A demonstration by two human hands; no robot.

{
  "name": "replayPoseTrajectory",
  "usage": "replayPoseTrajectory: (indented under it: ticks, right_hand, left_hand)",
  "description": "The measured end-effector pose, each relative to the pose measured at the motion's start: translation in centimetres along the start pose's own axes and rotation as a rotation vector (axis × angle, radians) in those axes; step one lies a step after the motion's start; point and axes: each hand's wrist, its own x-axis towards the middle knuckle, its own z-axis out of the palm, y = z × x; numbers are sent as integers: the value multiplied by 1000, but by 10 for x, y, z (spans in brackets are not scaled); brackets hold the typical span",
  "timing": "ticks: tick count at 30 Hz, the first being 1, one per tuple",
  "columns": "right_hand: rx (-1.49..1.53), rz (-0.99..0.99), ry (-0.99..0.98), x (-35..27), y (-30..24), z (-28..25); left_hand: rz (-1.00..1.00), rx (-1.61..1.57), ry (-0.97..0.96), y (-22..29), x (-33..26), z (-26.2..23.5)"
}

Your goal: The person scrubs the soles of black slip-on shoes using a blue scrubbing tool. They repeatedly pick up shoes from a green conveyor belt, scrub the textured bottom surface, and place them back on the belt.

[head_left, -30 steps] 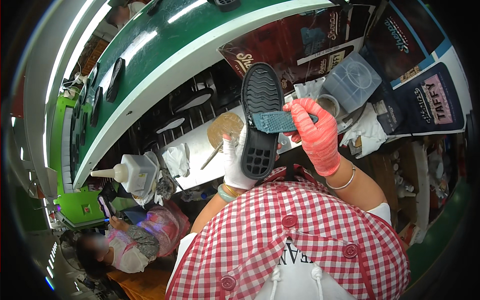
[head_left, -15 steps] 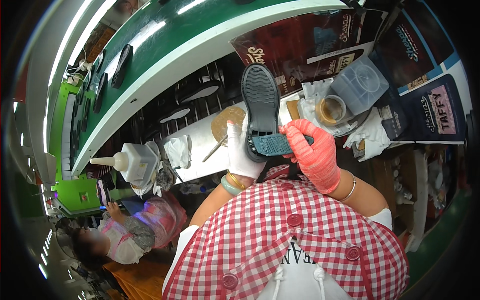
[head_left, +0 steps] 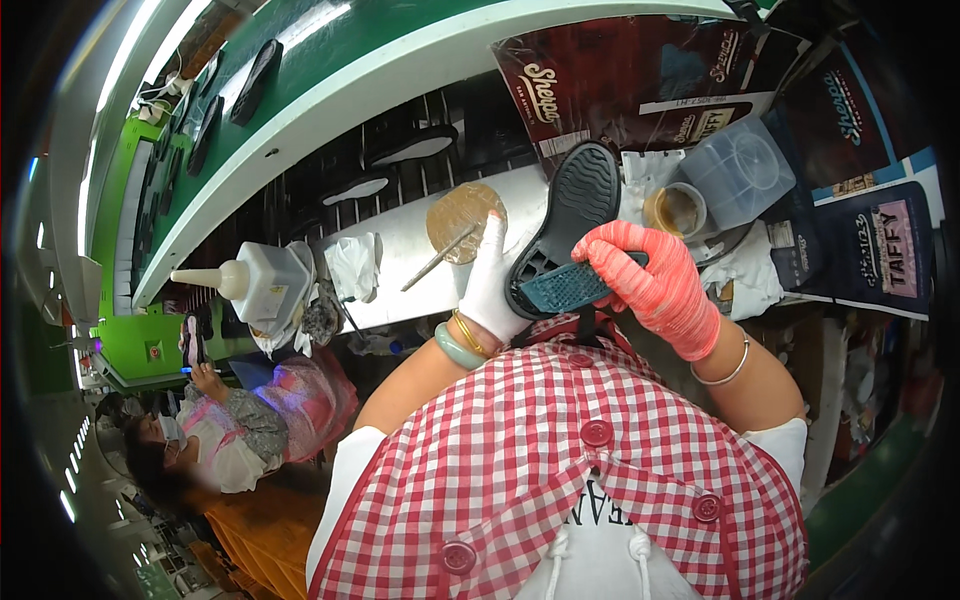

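Head view: left hand (head_left: pixel 490 298) clamps sole (head_left: pixel 578 205), right hand (head_left: pixel 655 285) grips blue tool (head_left: pixel 560 290) overlapping heel edge (head_left: pixel 513 296)

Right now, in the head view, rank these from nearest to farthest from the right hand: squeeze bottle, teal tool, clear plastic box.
1. Teal tool: gripped in the right hand.
2. Clear plastic box: above and right of it.
3. Squeeze bottle: far to its left.

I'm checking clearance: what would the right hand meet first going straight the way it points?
Probably the black shoe sole, just left of the right hand, though depth is unclear.
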Motion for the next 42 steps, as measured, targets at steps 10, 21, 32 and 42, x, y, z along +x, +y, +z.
replayPoseTrajectory:
  ticks: [10,21,32,42]
  right_hand:
    - [-50,153,-206,22,-17,-3]
    - [-86,210,-264,37,-20,11]
    - [-82,202,-278,41,-11,12]
    - [-106,234,-249,24,-3,-17]
  left_hand:
    - [-214,142,-22,10,-5,0]
    - [-318,338,-110,26,9,-27]
    - [-455,539,-93,46,13,-31]
    - [-629,575,42,46,17,-15]
